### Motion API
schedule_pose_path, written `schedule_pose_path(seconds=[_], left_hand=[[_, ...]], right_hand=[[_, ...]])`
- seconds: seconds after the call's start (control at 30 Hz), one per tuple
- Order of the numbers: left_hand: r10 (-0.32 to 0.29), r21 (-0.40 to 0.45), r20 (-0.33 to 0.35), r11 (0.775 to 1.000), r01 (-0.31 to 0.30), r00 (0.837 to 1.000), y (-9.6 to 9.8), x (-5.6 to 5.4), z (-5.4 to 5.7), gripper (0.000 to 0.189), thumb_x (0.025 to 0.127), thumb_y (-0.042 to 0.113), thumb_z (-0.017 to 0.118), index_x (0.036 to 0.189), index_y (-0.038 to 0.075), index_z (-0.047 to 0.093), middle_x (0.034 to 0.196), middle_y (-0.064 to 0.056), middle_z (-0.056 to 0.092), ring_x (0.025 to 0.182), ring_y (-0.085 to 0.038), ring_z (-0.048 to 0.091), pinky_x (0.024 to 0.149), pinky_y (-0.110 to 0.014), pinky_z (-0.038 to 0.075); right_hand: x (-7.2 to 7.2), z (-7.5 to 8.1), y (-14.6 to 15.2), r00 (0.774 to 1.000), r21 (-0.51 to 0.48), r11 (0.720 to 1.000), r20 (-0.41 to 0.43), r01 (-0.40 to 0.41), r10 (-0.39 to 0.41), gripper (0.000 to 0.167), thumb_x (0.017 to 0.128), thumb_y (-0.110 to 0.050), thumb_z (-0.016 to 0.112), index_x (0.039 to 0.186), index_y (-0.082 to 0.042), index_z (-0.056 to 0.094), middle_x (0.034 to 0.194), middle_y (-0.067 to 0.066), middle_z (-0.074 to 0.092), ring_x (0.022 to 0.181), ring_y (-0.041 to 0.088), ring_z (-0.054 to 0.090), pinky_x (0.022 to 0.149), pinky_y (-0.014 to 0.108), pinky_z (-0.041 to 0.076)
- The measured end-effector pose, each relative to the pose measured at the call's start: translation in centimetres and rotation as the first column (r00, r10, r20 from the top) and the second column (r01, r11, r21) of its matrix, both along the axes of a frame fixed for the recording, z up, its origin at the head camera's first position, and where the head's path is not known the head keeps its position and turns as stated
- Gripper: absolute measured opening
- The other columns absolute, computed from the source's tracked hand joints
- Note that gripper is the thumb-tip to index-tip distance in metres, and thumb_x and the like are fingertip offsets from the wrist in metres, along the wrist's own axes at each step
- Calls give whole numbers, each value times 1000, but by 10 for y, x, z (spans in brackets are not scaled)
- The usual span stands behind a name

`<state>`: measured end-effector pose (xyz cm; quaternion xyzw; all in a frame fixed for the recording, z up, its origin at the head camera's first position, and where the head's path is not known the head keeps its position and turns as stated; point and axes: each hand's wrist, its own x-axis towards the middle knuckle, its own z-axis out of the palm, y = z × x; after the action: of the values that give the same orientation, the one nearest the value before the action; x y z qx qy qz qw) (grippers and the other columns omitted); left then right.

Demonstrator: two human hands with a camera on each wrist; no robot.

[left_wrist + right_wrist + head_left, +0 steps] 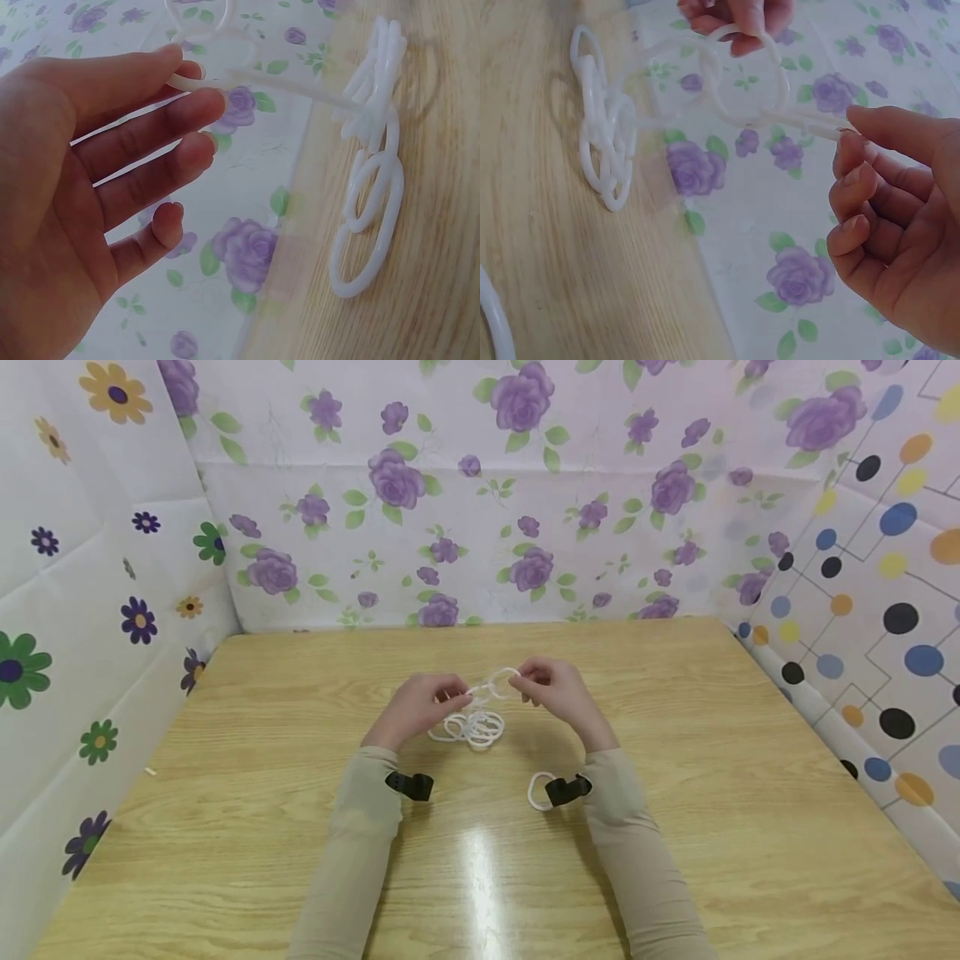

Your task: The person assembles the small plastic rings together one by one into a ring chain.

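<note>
Linked white plastic rings stretch between the two hands, above the table. My left hand [420, 706] pinches one link [784, 84] between thumb and index finger, the other fingers loosely bent. In the right wrist view, my right hand [892, 202] pinches the edge of the neighbouring link [810, 121] with thumb and index fingertip. From the left hand's link, more links run down to a heap of white chain [367, 255] on the tabletop, just below the left hand. A separate white ring [531, 793] lies by the right wrist, partly hidden behind the wrist camera.
The wooden table [225, 827] fills the lower view, with a flower-printed sheet [465, 518] behind it and patterned sheets at both sides. A small white scrap [151, 771] lies near the table's left edge. Black cameras [412, 787] sit on both wrists.
</note>
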<state>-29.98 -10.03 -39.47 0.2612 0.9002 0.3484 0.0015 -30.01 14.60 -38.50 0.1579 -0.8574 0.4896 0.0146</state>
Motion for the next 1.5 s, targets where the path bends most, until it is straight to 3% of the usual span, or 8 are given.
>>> schedule_pose_path(seconds=[0.17,0.53,0.7,0.87,1.17,1.3,1.5], left_hand=[[-6,-5,31,1000,6,1000,0,1,-2,19,95,33,62,100,17,70,88,0,68,79,-15,58,72,-31,47],[-25,-41,125,999,30,992,1,3,-2,27,95,39,61,111,19,66,95,-3,70,85,-18,61,78,-34,50],[-55,-36,111,998,59,992,6,1,-2,29,96,38,59,116,17,64,92,-2,69,87,-17,62,83,-37,51],[-92,-16,103,995,94,990,9,2,-3,27,96,38,58,115,19,64,88,-1,68,84,-15,61,80,-35,50],[-130,-2,49,991,131,990,12,2,-1,20,98,33,57,97,15,67,82,-2,66,71,-13,53,69,-30,45],[-132,-12,44,991,133,990,12,2,-2,20,98,30,57,95,13,68,81,-9,66,68,-14,51,67,-29,43],[-123,-24,43,992,124,991,11,1,-3,21,98,29,58,98,11,69,80,-4,66,69,-13,53,69,-30,45]], right_hand=[[1,2,2,1000,-13,1000,-8,12,-12,21,96,-27,62,92,-6,67,72,19,62,57,15,50,53,22,40],[2,4,-1,999,-6,999,-22,-41,41,23,94,-28,64,93,-6,68,56,1,48,50,11,42,50,24,35],[2,5,-3,991,53,993,-77,-109,113,20,94,-28,64,93,-9,71,52,-1,44,48,13,40,48,25,33],[1,5,-7,974,122,976,-112,-183,196,19,95,-26,64,94,-9,72,56,0,50,51,14,45,51,25,36],[3,5,-9,955,154,953,-100,-261,278,15,96,-26,62,93,-14,70,61,5,57,54,14,50,52,26,42],[3,2,-7,953,171,945,-74,-278,294,12,96,-24,62,94,-14,68,62,5,58,55,17,52,54,26,45],[5,-1,-6,946,172,936,-50,-307,319,10,96,-23,62,95,-14,68,65,8,61,57,24,54,55,26,45]])
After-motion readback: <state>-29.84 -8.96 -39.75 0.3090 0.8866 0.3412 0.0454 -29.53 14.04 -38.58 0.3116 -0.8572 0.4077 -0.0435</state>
